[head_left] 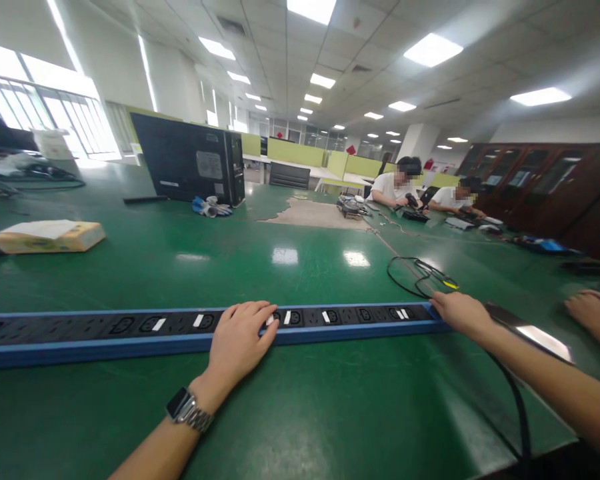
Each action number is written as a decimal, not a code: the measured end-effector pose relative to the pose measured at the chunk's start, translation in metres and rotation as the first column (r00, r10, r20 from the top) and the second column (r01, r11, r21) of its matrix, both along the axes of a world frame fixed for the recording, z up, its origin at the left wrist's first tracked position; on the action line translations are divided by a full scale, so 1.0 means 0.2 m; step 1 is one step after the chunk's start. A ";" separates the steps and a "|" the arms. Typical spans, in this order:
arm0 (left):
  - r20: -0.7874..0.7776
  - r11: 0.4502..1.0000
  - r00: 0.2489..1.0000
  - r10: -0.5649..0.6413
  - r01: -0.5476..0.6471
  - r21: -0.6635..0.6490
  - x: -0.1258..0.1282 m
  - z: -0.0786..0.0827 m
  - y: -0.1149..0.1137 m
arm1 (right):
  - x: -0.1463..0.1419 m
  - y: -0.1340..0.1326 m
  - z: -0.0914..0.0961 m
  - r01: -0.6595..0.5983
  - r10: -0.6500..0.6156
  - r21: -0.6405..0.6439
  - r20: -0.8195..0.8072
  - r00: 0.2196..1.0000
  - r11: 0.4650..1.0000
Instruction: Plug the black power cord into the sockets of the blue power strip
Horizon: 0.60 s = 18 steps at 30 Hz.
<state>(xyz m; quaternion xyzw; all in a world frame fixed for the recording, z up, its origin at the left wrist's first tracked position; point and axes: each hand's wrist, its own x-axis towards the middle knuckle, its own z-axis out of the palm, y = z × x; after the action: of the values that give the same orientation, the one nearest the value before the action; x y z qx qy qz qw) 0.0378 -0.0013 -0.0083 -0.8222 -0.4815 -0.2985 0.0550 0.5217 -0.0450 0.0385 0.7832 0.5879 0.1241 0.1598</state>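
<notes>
A long blue power strip (180, 341) with black sockets and several small white labels lies across the green table. My left hand (243, 331), with a watch on its wrist, lies over the strip's middle, thumb at the front side and fingers reaching over the top. At the strip's right end, my right hand (460, 312) has its fingers closed on the end piece; its fingertips are partly hidden. A black cable (520, 407) runs from under my right forearm toward the table's near edge. Beyond my right hand lies a loop of black cable (405, 287) with a yellow tag.
A phone-like dark slab (535, 337) lies beside my right forearm, near another person's hand (593, 313). Farther back are a black computer case (185, 157), gloves (211, 207) and a tissue pack (80, 237). Two people (393, 190) work at the far right.
</notes>
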 end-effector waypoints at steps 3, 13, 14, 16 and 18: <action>-0.011 1.000 1.000 -0.004 0.004 -0.001 0.00 0.00 0.00 | 0.01 0.01 -0.01 -0.001 0.001 0.008 -0.007 1.000 1.000; -0.012 1.000 1.000 -0.005 0.005 0.014 -0.01 -0.02 0.01 | 0.01 0.00 -0.02 0.043 -0.041 0.049 -0.045 0.998 0.998; -0.014 1.000 1.000 -0.007 0.007 0.013 -0.01 -0.01 0.01 | 0.02 0.00 -0.02 0.045 -0.042 0.057 -0.051 0.998 0.997; -0.014 1.000 1.000 -0.006 0.006 0.013 -0.01 -0.01 0.01 | 0.03 0.00 -0.03 0.044 -0.039 0.073 -0.078 0.996 0.996; -0.017 1.000 1.000 -0.009 0.010 0.013 0.00 -0.01 0.01 | 0.04 0.00 -0.04 0.060 -0.051 0.098 -0.090 0.995 0.993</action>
<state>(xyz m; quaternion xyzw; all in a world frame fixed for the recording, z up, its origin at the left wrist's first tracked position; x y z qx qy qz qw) 0.0374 0.0007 -0.0101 -0.8266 -0.4752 -0.2950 0.0629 0.5298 -0.0443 0.0305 0.8110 0.5653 0.1148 0.0975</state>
